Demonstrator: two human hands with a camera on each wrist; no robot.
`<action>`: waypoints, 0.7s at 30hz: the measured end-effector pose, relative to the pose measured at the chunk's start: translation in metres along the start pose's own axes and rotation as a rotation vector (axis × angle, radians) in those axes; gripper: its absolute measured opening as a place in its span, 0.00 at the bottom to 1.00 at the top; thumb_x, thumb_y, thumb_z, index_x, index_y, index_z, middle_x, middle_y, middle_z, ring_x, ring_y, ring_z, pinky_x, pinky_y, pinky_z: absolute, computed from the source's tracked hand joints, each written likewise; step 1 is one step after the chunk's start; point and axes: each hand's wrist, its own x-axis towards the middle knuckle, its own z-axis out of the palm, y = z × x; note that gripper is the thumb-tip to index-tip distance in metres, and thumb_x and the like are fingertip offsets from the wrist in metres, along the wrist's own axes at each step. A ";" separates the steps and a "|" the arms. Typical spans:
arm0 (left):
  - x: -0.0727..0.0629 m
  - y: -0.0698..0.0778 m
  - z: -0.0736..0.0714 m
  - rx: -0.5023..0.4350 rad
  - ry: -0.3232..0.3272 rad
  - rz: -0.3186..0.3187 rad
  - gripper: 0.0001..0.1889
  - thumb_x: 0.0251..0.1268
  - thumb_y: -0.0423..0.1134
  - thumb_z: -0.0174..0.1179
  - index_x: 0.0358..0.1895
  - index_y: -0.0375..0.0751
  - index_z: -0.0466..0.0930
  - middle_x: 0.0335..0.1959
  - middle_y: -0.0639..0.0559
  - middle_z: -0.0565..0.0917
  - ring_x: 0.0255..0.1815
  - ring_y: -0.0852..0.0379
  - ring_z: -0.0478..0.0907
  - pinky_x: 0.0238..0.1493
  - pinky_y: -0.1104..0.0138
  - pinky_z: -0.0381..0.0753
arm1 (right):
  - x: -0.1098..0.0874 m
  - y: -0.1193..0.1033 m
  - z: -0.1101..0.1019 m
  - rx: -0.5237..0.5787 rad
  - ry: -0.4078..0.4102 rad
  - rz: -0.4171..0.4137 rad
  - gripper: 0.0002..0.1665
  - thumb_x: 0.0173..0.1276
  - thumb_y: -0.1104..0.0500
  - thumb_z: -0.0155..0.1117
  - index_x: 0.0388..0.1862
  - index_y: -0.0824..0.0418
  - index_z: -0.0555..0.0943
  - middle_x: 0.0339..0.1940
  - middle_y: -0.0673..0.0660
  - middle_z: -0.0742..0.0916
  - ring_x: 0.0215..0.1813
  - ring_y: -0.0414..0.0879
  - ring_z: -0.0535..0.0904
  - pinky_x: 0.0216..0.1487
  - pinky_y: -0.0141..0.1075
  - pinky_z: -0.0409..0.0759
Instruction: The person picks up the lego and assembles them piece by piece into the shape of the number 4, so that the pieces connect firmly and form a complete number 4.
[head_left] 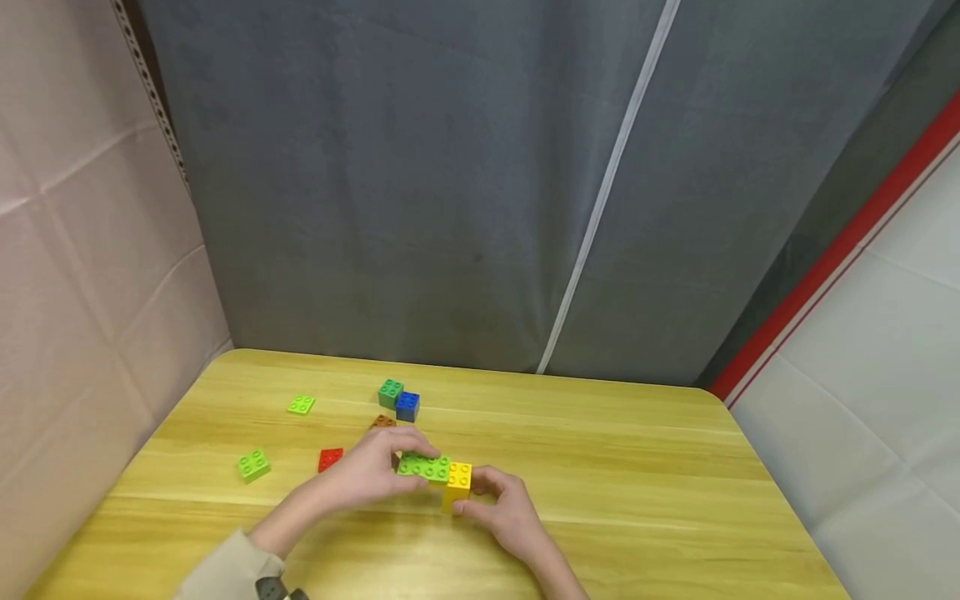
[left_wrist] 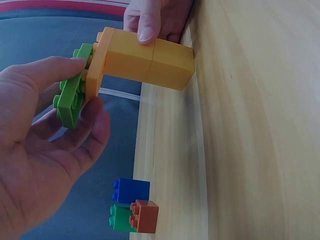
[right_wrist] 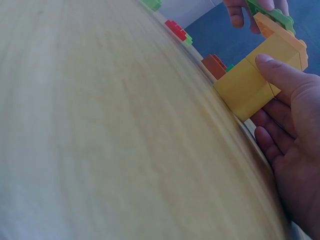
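Note:
Two yellow building bricks (left_wrist: 150, 60) stand stacked on the table, topped by a thin yellow-orange plate brick (left_wrist: 98, 65) that juts out to the left. My right hand (head_left: 508, 514) holds this stack, thumb on one side and fingers on the other. Between thumb and fingers my left hand (head_left: 367, 471) pinches a flat light green brick (head_left: 423, 467). In the left wrist view this green brick is tilted and sits right at the studs of the jutting plate, with the left fingertips curled under it.
On the wooden table (head_left: 637, 467), a dark green brick (head_left: 390, 392), a blue brick (head_left: 407, 406) and a brown brick (head_left: 383, 421) stand behind the left hand. Further left lie a red brick (head_left: 330, 459) and two light green bricks (head_left: 254, 466). A grey curtain (head_left: 420, 183) hangs behind.

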 end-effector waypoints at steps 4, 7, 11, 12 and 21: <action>0.000 -0.001 0.000 -0.010 -0.005 -0.002 0.16 0.61 0.38 0.75 0.52 0.50 0.88 0.49 0.62 0.85 0.44 0.60 0.76 0.38 0.68 0.78 | 0.000 0.001 0.000 -0.006 0.003 -0.003 0.21 0.61 0.56 0.79 0.52 0.58 0.86 0.47 0.49 0.89 0.52 0.47 0.83 0.59 0.44 0.77; 0.000 -0.002 -0.001 -0.012 -0.008 -0.007 0.16 0.61 0.38 0.74 0.53 0.50 0.88 0.49 0.62 0.85 0.45 0.60 0.76 0.39 0.67 0.78 | 0.000 0.001 0.001 -0.006 0.005 -0.002 0.21 0.61 0.56 0.79 0.52 0.57 0.86 0.47 0.48 0.89 0.52 0.47 0.83 0.59 0.44 0.77; 0.000 -0.002 -0.001 -0.013 -0.008 -0.013 0.16 0.62 0.38 0.74 0.53 0.50 0.88 0.50 0.62 0.85 0.45 0.60 0.76 0.39 0.67 0.78 | 0.000 0.000 0.001 0.001 0.006 0.003 0.21 0.61 0.55 0.79 0.52 0.57 0.87 0.47 0.48 0.89 0.52 0.47 0.83 0.59 0.45 0.77; -0.001 -0.002 -0.001 -0.016 -0.008 -0.015 0.16 0.62 0.38 0.74 0.53 0.50 0.88 0.50 0.61 0.85 0.45 0.60 0.76 0.39 0.67 0.78 | 0.000 0.000 0.001 0.001 0.006 0.004 0.21 0.61 0.55 0.79 0.52 0.57 0.87 0.47 0.48 0.89 0.52 0.47 0.82 0.59 0.45 0.77; -0.001 -0.001 -0.002 -0.029 -0.008 -0.053 0.16 0.62 0.40 0.74 0.53 0.50 0.88 0.49 0.62 0.85 0.42 0.59 0.75 0.38 0.69 0.79 | 0.000 0.000 0.000 -0.009 0.008 0.014 0.20 0.61 0.55 0.79 0.52 0.56 0.87 0.47 0.47 0.89 0.52 0.47 0.82 0.59 0.44 0.76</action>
